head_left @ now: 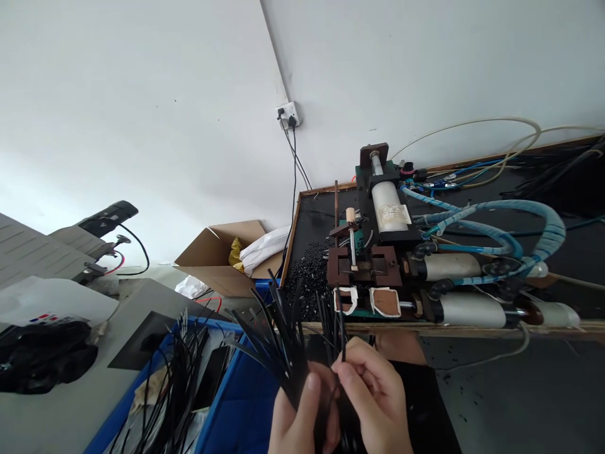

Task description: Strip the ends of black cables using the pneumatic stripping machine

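Note:
A fanned bundle of thin black cables [283,343] is wrapped in my left hand [302,403], its loose ends pointing up and to the left. Close beside it, my right hand [373,391] pinches one black cable [342,328] between thumb and forefinger. That cable stands upright, its tip in front of the light-edged brown pads of a pneumatic machine [363,271]. Lower parts of the cables are hidden behind my hands.
Small black bits [307,271] litter the machine's bench. Blue-wrapped hoses [539,221] loop at right. A blue crate [236,391] with more black cables [174,384] stands at lower left, below a cardboard box [222,277]. A grey machine [42,258] is far left.

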### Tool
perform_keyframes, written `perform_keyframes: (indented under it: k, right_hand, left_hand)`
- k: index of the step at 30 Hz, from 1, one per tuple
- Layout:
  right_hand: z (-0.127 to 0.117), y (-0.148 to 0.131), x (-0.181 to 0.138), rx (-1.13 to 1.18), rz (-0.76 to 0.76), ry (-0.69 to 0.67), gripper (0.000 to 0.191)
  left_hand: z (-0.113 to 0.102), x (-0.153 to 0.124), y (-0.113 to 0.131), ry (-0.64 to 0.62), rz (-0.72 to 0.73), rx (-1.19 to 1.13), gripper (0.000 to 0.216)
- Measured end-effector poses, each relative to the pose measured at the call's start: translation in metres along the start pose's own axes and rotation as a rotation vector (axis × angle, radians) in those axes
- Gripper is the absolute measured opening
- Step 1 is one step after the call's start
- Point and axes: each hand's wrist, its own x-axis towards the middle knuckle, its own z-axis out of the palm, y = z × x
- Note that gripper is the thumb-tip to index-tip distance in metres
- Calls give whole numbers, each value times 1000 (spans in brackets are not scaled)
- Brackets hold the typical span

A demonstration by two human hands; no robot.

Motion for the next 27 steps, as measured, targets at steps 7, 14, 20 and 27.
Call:
perform_keyframes:
  k: [7, 14, 20, 27]
  right_hand:
    - [-6, 5, 12, 527, 251, 75, 36]
    - [2, 7, 14, 703, 285, 118, 34]
    - [1, 10, 15, 688, 291, 145, 36]
    - [-2, 13, 17, 647, 346, 110, 37]
  left_hand:
    - [1, 13, -3, -47, 134, -220, 33]
    - [-8, 12, -7, -180, 46, -296, 29]
    - [-10, 15, -10, -249, 28, -280, 23]
    - [-13, 18, -15, -326, 40, -304, 26]
